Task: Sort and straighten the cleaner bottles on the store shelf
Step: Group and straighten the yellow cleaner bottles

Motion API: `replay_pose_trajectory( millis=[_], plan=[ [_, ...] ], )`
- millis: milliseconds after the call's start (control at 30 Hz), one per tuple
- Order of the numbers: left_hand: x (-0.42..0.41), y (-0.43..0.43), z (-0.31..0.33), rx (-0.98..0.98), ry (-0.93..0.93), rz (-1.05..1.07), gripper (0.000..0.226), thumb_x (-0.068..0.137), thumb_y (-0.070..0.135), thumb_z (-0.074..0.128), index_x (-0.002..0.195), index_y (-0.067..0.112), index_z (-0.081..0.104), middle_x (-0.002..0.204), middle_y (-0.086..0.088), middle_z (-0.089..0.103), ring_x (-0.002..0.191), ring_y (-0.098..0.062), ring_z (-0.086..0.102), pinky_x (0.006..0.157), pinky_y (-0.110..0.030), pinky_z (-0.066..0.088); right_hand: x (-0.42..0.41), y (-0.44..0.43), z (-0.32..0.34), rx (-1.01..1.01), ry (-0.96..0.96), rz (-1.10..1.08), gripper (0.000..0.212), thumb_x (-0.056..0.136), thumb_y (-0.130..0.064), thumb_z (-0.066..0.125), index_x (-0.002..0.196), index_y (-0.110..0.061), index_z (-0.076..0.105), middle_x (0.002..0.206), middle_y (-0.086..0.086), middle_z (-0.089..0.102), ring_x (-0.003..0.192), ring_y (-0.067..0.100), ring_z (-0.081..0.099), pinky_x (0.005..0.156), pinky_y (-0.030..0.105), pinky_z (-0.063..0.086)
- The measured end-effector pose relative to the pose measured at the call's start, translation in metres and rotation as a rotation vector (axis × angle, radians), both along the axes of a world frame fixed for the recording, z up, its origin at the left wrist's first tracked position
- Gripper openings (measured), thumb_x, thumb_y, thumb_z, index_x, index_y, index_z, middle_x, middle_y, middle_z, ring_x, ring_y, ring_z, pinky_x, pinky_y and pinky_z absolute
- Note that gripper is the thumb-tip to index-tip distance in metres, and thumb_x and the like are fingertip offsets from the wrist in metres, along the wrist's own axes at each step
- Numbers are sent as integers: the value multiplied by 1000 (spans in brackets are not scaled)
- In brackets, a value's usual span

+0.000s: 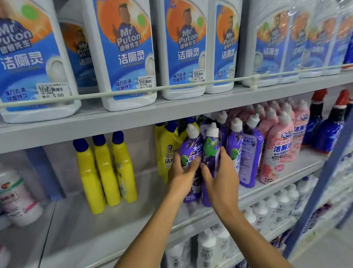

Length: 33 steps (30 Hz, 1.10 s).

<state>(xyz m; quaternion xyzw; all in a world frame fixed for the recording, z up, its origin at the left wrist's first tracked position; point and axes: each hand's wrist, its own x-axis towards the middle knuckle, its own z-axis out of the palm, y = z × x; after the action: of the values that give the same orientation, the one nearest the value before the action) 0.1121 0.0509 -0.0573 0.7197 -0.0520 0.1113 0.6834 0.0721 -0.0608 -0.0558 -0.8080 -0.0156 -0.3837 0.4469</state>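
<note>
In the head view, a purple bottle (190, 145) is gripped low on its body by the left hand (181, 174), whose fingers (192, 164) are curled across its front label. Just beside it, a second purple bottle (212, 145) is clasped by the right hand (221, 179), with the thumb on one side and the fingers wrapped round the other. Both are held roughly upright at the front of the middle shelf (115, 220), between yellow bottles (164, 143) and pink bottles (279, 146)

The top edge cuts off the necks of the large white bottles (125, 52). The left hand (182, 174) and right hand (221, 179) cover the lower labels of two purple bottles (191, 145). The wrapped bottles (310, 43) at far right are blurred.
</note>
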Motion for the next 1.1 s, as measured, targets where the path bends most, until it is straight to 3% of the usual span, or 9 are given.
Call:
replay_pose_trajectory(
  millis=[100, 167, 267, 333, 467, 567, 800, 967, 1100],
  plan=[
    [10, -8, 0, 9, 15, -78, 50, 97, 48, 66, 140, 29, 50, 123, 15, 69, 110, -2, 67, 89, -17, 52, 6, -6, -2, -12, -14, -43, 53, 94, -24, 74, 142, -18, 50, 130, -4, 63, 119, 14, 60, 99, 32, 49],
    [16, -15, -3, 46, 40, -113, 65, 95, 62, 59, 149, 30, 41, 140, 13, 60, 124, -6, 59, 102, -23, 46, 10, -10, -6, -26, -16, -63, 59, 94, -23, 74, 147, -15, 48, 135, -1, 61, 124, 16, 58, 105, 35, 49],
    [23, -24, -7, 85, 51, -108, 79, 87, 78, 50, 150, 31, 40, 147, 8, 56, 134, -12, 52, 113, -34, 42, 13, -12, -9, -29, -43, -109, 66, 92, -22, 78, 150, -9, 48, 141, 5, 59, 131, 19, 55, 110, 34, 46],
    [27, -27, -7, 85, 52, -115, 65, 91, 72, 49, 141, 31, 47, 139, 8, 61, 129, -12, 56, 109, -33, 45, 15, -13, -11, -31, -60, -142, 70, 90, -23, 80, 150, -4, 48, 143, 9, 58, 135, 23, 54, 112, 37, 45],
    [34, -34, 0, 29, 71, -136, 32, 103, 55, 48, 120, 29, 49, 122, 21, 60, 119, 3, 56, 94, -10, 41, 21, -18, -14, -24, -67, -157, 71, 89, -24, 82, 148, -2, 50, 144, 11, 59, 136, 25, 54, 112, 35, 43],
    [39, -41, -4, -1, 56, -148, 58, 97, 67, 48, 144, 32, 49, 139, 14, 56, 131, -6, 52, 107, -23, 42, 26, -25, -13, -18, -50, -146, 71, 88, -23, 83, 149, -3, 50, 142, 10, 61, 134, 24, 56, 110, 35, 45],
    [44, -48, -9, 17, -41, -146, 23, 103, 48, 50, 125, 50, 58, 124, 19, 69, 119, -2, 63, 103, -27, 50, 33, -52, -6, -45, -4, -148, 73, 81, -37, 88, 143, -13, 57, 129, -1, 67, 115, 19, 66, 97, 37, 55],
    [40, -51, -8, 106, -99, -98, 39, 104, 45, 54, 142, 34, 56, 127, 15, 69, 118, -4, 64, 101, -26, 49, 32, -65, -2, -137, 42, -161, 68, 81, -40, 87, 137, -11, 61, 118, 3, 66, 107, 19, 64, 87, 26, 51],
    [42, -64, -10, 88, -115, -12, 49, 98, 50, 56, 145, 35, 54, 130, 14, 69, 119, -7, 65, 102, -29, 51, 29, -69, 4, -107, 69, -118, 65, 80, -36, 88, 134, -12, 61, 117, 1, 64, 103, 15, 64, 87, 21, 47]
  ],
)
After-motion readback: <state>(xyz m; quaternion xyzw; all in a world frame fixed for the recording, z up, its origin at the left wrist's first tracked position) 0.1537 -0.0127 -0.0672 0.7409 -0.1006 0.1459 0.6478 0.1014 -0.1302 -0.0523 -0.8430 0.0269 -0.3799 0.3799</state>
